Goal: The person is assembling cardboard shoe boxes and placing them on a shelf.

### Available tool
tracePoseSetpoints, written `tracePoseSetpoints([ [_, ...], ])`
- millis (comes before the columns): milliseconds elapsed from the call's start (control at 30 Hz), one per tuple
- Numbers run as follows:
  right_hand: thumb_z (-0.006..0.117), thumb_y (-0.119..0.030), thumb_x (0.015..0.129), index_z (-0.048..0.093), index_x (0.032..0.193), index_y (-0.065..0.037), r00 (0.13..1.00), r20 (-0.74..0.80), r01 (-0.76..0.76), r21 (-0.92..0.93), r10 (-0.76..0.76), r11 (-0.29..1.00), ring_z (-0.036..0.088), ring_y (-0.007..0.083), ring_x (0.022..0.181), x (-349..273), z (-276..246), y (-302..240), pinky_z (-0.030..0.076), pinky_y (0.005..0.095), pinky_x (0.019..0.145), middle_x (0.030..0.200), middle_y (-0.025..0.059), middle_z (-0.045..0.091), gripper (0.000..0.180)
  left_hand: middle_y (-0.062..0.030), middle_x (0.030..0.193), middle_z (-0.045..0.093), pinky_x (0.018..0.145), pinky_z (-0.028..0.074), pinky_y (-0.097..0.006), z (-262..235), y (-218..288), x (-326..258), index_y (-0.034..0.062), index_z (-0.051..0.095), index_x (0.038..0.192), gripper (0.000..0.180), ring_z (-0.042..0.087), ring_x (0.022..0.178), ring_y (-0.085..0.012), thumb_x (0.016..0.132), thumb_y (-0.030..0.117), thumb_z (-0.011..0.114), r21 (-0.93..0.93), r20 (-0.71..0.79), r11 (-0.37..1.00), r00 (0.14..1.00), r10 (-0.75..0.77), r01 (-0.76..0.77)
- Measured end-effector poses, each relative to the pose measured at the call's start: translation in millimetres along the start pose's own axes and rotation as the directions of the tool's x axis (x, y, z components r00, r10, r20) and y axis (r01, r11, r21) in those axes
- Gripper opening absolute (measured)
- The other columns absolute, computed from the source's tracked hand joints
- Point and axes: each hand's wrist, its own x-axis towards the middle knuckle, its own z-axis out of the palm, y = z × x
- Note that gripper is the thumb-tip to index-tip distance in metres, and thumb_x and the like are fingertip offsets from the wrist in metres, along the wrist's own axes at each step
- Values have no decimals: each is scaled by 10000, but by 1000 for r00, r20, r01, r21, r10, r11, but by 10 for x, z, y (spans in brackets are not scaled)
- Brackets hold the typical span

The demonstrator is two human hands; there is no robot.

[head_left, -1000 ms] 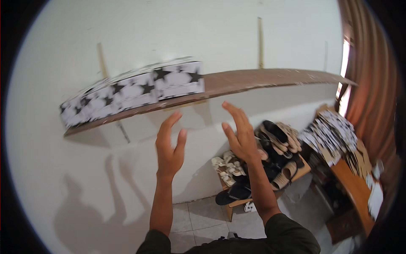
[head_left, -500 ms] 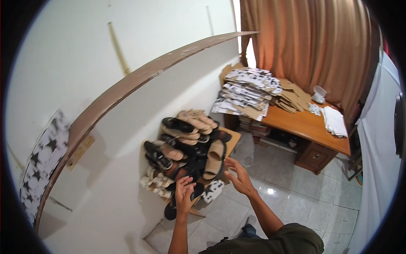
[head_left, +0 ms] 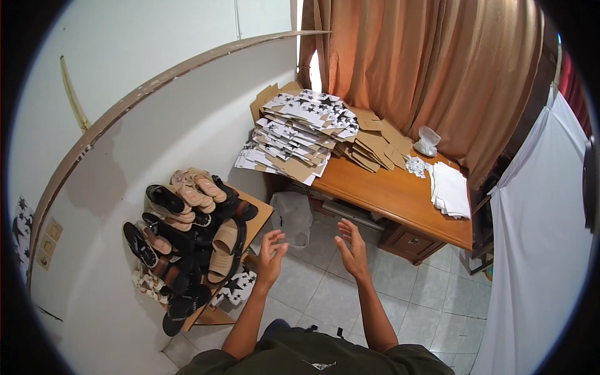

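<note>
My left hand (head_left: 271, 256) hovers over the floor with its fingers loosely curved and apart, holding nothing. Opposite it, my right hand (head_left: 352, 248) is raised with the fingers stretched and nothing in them. Left of my left hand, a heap of sandals and shoes covers a small wooden table (head_left: 255, 209). Nearest that hand lies a tan and black slide sandal (head_left: 223, 265). Farther back in the heap are a black shoe (head_left: 165, 199) and pale pink sandals (head_left: 201, 190). Both hands are apart from everything around them.
A wooden desk (head_left: 369, 197) carries flattened star-patterned cardboard boxes (head_left: 300, 134), a stack of white sheets (head_left: 449, 190) and a clear plastic bag (head_left: 427, 141). Another clear bag (head_left: 292, 215) stands on the floor. White cloth (head_left: 531, 219) hangs at right; a wall ledge (head_left: 144, 94) runs along the left.
The view has swung right, so the desk is more central and the shoe heap sits farther left. My hands are now in front of the desk instead of by the shoes, still holding nothing.
</note>
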Motion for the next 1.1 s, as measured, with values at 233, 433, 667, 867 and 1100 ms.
tracePoseSetpoints([
  [233,654,-180,960,484,1447,-54,1000,-30,-4,-8,4,1000,585,282,1243,835,-249,440,468,413,1032,1326,169,615,531,-146,1324,557,927,492,-319,571,-184,914,50,485,1377,440,617,1060,-187,973,129,641,-20,50,1000,999,18,-17],
  [433,657,-169,963,488,1434,-49,1000,-12,-11,-21,10,1000,596,285,1225,1715,-218,896,474,408,1024,1310,170,622,515,-125,1288,581,878,502,-301,708,-490,1850,57,496,1368,425,619,1017,-167,975,127,641,-61,10,998,1000,-2,3],
  [667,650,-164,972,494,1414,-30,999,-4,-53,-26,53,998,616,280,1153,2937,-85,1511,498,405,977,1233,184,633,488,-84,1292,593,850,481,-272,756,-700,3191,108,476,1386,417,641,1078,-152,990,151,599,58,17,998,1000,3,-4],
  [867,647,-158,974,501,1400,-22,1000,21,-15,-40,15,999,632,250,1084,4071,55,2092,524,371,928,1211,174,632,470,-75,1270,598,825,476,-275,925,-1020,4439,101,471,1382,417,632,1066,-150,989,149,603,72,23,997,1000,-6,4],
  [1100,649,-150,965,524,1379,-40,996,89,32,-63,-26,998,665,236,996,5561,285,2800,554,347,799,1167,171,659,446,-162,1192,638,815,549,-338,1358,-1317,5891,30,523,1316,417,673,984,-222,950,156,676,262,14,962,997,74,-75],
])
